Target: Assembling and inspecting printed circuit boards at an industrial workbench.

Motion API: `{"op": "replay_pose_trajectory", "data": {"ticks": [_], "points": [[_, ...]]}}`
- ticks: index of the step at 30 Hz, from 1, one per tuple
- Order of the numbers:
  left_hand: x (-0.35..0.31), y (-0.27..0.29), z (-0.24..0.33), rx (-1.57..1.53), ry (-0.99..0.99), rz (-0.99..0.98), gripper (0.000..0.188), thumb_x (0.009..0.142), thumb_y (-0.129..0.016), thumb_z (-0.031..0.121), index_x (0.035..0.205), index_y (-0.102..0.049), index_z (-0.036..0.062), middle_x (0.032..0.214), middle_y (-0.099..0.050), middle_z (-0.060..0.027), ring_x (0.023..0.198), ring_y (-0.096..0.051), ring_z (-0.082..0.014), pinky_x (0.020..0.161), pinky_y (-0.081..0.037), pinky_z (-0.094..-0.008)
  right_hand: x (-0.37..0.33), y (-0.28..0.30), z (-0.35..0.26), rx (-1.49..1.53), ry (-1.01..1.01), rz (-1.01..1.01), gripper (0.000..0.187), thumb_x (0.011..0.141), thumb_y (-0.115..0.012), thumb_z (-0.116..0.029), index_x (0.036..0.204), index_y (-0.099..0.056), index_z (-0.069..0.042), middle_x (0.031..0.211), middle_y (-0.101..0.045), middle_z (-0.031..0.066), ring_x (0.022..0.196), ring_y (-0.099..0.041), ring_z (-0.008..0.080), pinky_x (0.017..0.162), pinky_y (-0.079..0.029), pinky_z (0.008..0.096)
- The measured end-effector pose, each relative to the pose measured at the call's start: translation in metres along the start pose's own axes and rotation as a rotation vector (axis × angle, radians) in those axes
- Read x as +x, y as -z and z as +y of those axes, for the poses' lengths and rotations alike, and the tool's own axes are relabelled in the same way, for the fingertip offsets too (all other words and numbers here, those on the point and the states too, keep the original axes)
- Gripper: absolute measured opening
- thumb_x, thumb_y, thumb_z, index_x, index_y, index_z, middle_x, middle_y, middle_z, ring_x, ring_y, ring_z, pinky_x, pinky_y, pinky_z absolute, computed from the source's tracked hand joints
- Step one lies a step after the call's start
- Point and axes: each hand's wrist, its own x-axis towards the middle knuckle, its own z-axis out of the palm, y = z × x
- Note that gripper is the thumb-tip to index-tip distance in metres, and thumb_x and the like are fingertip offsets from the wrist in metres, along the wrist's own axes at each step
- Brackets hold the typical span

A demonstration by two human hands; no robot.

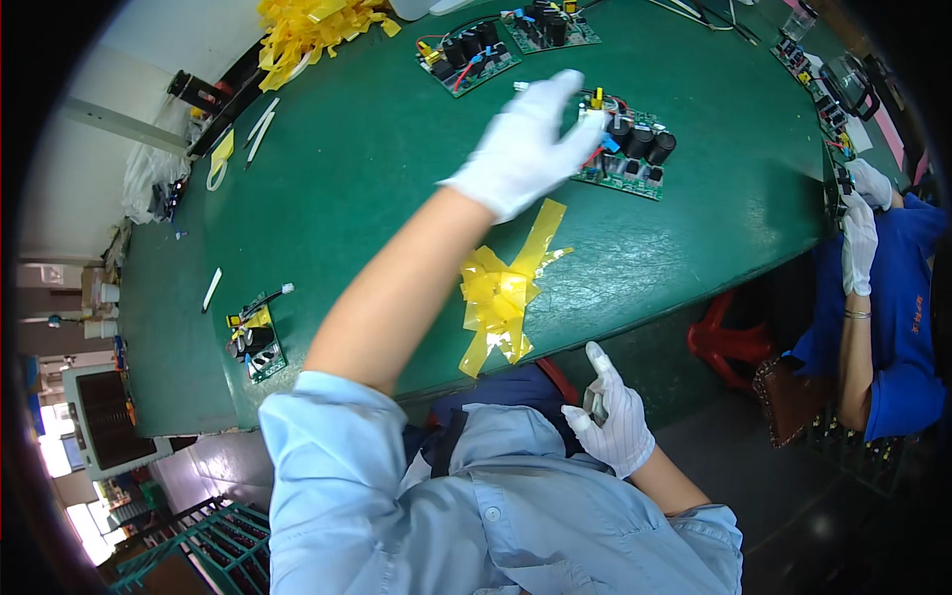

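My left hand (526, 149), in a white glove, reaches across the green table with fingers apart. Its thumb overlaps the left edge of a green circuit board (635, 169) carrying black cylindrical capacitors; whether it touches is unclear. Low by the table's front edge is my right hand (617, 428), also gloved, its index finger and thumb bent around a small greyish-green thing (595, 405) too small to name. Between my hands, a crumpled bunch of yellow tape strips (501, 297) lies on the table near its edge.
Two more circuit boards (468, 58) (550, 25) lie at the back, beside a yellow tape heap (317, 35). Another board (255, 340) sits at the left, near white sticks (211, 290). At right, a blue-clad co-worker's gloved hands (861, 228) work by a red stool (729, 342).
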Motion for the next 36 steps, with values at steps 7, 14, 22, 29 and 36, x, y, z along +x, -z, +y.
{"op": "replay_pose_trajectory", "data": {"ticks": [7,14,22,29,36], "points": [[-0.155,0.255,-0.046,0.559,0.490,0.114,0.029,0.090,-0.056,0.026,0.104,-0.065,0.0025,0.100,-0.066,-0.0199,0.093,-0.063,-0.0346,0.082,-0.050,-0.0401,0.016,0.003,-0.032,0.174,-0.066,-0.070,0.051,0.077,-0.048,-0.002,0.126,-0.041,0.005,0.078,-0.054,0.0093,0.065,-0.051,0.0197,0.064,-0.044,0.0321],[-0.331,0.315,-0.045,0.924,0.530,-0.025,0.049,0.081,-0.063,0.035,0.124,-0.056,0.0133,0.121,-0.057,-0.0192,0.110,-0.055,-0.0354,0.092,-0.047,-0.0415,0.057,-0.067,-0.091,0.094,0.299,-0.316,0.027,0.084,-0.050,0.000,0.110,-0.045,-0.003,0.080,-0.060,0.0153,0.068,-0.061,0.0335,0.062,-0.050,0.0416],[-0.301,0.292,-0.070,0.731,0.723,-0.257,0.029,0.080,-0.063,0.015,0.107,-0.062,0.0054,0.100,-0.061,-0.0195,0.099,-0.055,-0.0380,0.084,-0.047,-0.0441,0.086,-0.141,-0.104,-0.137,0.582,-0.338,0.024,0.082,-0.051,-0.005,0.105,-0.048,0.000,0.088,-0.057,0.0204,0.075,-0.058,0.0384,0.066,-0.048,0.0437],[-0.279,0.235,0.022,0.442,0.420,-0.400,0.034,0.079,-0.063,0.018,0.110,-0.060,0.0045,0.096,-0.062,-0.0191,0.093,-0.059,-0.0353,0.081,-0.048,-0.0422,0.110,-0.136,-0.081,-0.224,0.586,-0.244,0.029,0.080,-0.057,-0.001,0.108,-0.053,-0.001,0.087,-0.056,0.0184,0.077,-0.056,0.0370,0.065,-0.047,0.0431],[-0.267,0.213,0.006,0.602,0.137,-0.320,0.037,0.080,-0.060,0.019,0.115,-0.062,0.0083,0.119,-0.060,-0.0138,0.125,-0.047,-0.0316,0.104,-0.036,-0.0495,0.117,-0.143,-0.071,-0.417,0.488,-0.331,0.029,0.080,-0.057,-0.005,0.109,-0.056,-0.002,0.088,-0.057,0.0168,0.079,-0.058,0.0342,0.065,-0.048,0.0423]]}}
